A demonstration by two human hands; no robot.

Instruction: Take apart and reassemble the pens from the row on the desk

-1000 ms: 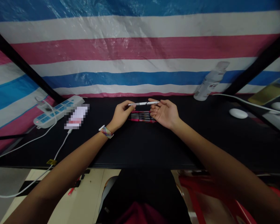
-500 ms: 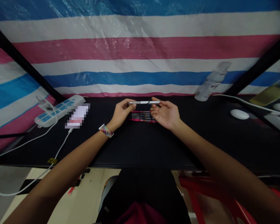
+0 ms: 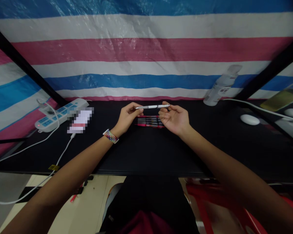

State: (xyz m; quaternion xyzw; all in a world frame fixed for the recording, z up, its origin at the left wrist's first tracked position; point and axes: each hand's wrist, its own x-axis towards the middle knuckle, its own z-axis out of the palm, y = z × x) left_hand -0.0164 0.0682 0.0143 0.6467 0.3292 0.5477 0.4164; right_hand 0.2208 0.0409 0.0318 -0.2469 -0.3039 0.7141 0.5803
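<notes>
A white and grey pen (image 3: 152, 106) is held level above the black table, its pointed metal tip to the left. My left hand (image 3: 127, 117) pinches the tip end between thumb and fingers. At the other end, the fingertips of my right hand (image 3: 175, 119) hold the pen, with the palm turned up and the other fingers loosely curled. Just below, several dark pens with pink and red parts (image 3: 148, 121) lie side by side on the table. My right fingers cover part of their right ends.
On the left are a white power strip (image 3: 61, 115), a blurred-out phone (image 3: 80, 120) and white cables. A clear bottle (image 3: 221, 87) stands at the back right, near a white mouse (image 3: 250, 119) and a container of yellowish liquid (image 3: 280, 97). Striped sheeting (image 3: 146, 48) hangs behind the black table (image 3: 151, 152).
The pen and my right hand have shifted very slightly to the right. Both hands keep their hold, and the pens on the table have not moved.
</notes>
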